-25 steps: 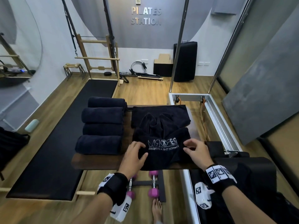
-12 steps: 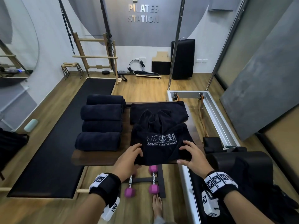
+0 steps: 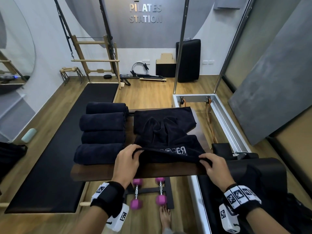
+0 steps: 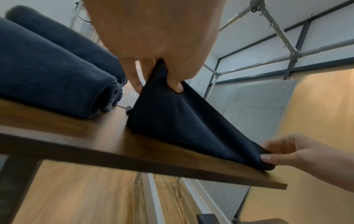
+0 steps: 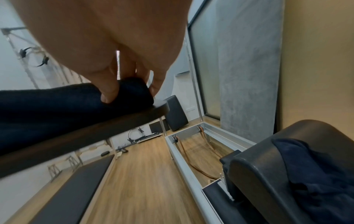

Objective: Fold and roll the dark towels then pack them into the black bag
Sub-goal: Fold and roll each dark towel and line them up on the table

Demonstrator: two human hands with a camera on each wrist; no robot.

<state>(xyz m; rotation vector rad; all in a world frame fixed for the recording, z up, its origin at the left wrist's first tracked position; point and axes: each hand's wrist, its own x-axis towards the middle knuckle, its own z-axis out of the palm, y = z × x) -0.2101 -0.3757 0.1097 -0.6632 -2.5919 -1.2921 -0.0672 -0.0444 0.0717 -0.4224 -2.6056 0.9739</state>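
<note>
A dark towel (image 3: 166, 137) with white lettering lies on the right half of a brown wooden table (image 3: 104, 173). My left hand (image 3: 128, 159) pinches its near left corner (image 4: 168, 91) and lifts it off the wood. My right hand (image 3: 212, 164) grips the near right corner (image 5: 132, 91) at the table's edge, where the cloth is turned over into a small roll. Several rolled dark towels (image 3: 103, 132) lie side by side on the table's left half. The black bag may be the dark shape at the far left edge (image 3: 10, 154); I cannot tell.
Two pink dumbbells (image 3: 148, 195) on a black stand sit on the floor under the table, by a bare foot (image 3: 164, 217). A metal-framed reformer (image 3: 219, 115) with black padding (image 3: 263, 176) and loose dark cloth (image 5: 316, 174) stands right. A black mat (image 3: 64, 149) lies left.
Both hands slid from the towel's top to its near edge, took hold of the two corners, and raised that edge, folding it over so half the lettering is hidden.
</note>
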